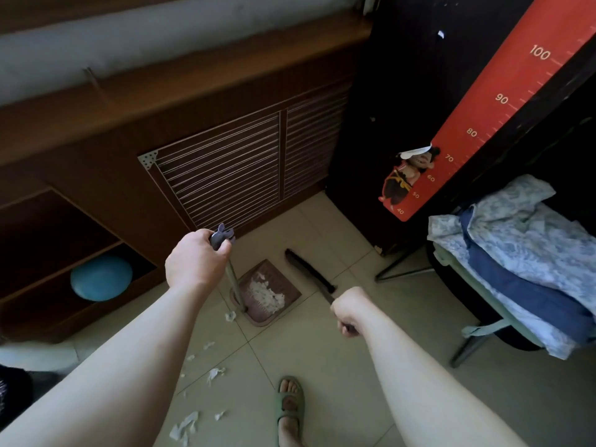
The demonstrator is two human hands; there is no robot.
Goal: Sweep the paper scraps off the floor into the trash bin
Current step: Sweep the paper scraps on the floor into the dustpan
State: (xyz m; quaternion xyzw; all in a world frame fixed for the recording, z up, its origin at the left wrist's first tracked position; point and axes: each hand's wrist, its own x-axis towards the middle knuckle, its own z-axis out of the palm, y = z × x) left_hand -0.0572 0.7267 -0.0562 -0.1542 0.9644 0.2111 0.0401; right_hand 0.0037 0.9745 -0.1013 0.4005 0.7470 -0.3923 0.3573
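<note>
Scraps (266,293): one heap lies in the dustpan (272,271); others lie loose on the floor (322,350), nearer my foot (290,404).
Left hand (196,262): curled round the dustpan's handle (233,279).
Right hand (351,309): fist closed on the broom (309,271).
Progress: I judge sweeping about half done; bin not in view.

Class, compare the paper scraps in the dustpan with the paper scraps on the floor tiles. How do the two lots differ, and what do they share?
In the dustpan the collected scraps lie heaped in one pile; the floor scraps lie scattered apart on the tiles. The collected scraps are already gathered; the floor scraps are not yet swept up. Both lots are white, torn and crumpled.
</note>
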